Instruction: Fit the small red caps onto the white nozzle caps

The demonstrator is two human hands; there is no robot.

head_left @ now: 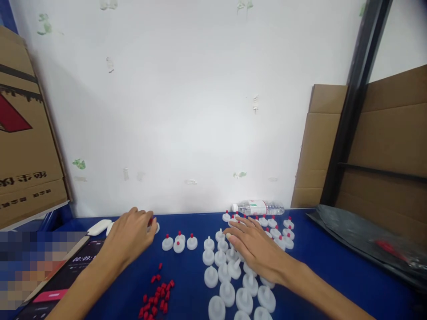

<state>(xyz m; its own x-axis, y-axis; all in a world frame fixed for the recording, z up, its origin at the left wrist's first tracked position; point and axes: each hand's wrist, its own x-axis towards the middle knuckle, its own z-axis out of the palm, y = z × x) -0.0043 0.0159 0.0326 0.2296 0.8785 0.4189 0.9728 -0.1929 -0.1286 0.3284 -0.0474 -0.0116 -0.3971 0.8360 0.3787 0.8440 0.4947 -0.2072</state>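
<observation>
On a blue table (187, 275) stand several white plastic caps (230, 284), some fitted with red tips (180, 242). A loose pile of small red tips (156, 300) lies at the front. My left hand (130, 238) is at the back left with its fingers curled round a white cap with a red tip, mostly hidden. My right hand (253, 244) lies palm down over the cluster of white caps, fingers stretched toward the capped ones (276, 229).
A plastic water bottle (258, 207) lies against the white wall. Cardboard boxes (23, 133) stand at left, more cardboard (383, 146) at right beside a black post. A phone with a timer (63, 275) and a white object (99, 227) sit at left, dark plastic sheeting (367, 242) at right.
</observation>
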